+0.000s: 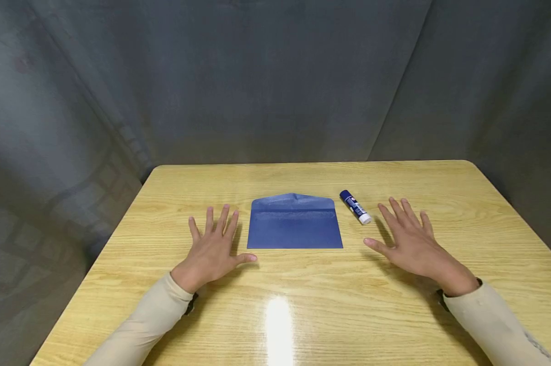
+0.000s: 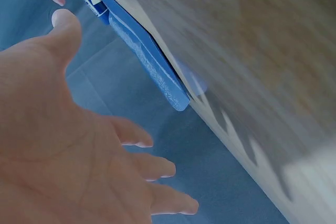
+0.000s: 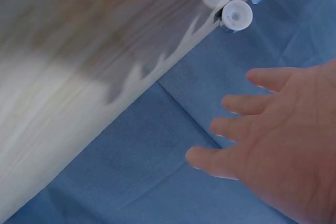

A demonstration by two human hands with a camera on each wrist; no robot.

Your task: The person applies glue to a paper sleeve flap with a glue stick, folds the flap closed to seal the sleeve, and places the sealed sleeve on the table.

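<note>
A dark blue envelope [image 1: 296, 230] lies on the wooden table with its flap [image 1: 294, 202] raised toward the far side; whitish streaks show along the fold. Just right of it rests a blue glue stick [image 1: 354, 206], its white end toward the right hand. To the left of the envelope, my left hand [image 1: 213, 251] hovers over the table, fingers spread and holding nothing. My right hand [image 1: 412, 244] hovers the same way, to the right of the glue stick. In the right wrist view the white end of the glue stick [image 3: 237, 16] stands beyond the spread fingers.
The wooden table [image 1: 303, 295] has rounded far corners and a bright light reflection near its front. A dark grey curtain [image 1: 257, 81] hangs behind it and along both sides.
</note>
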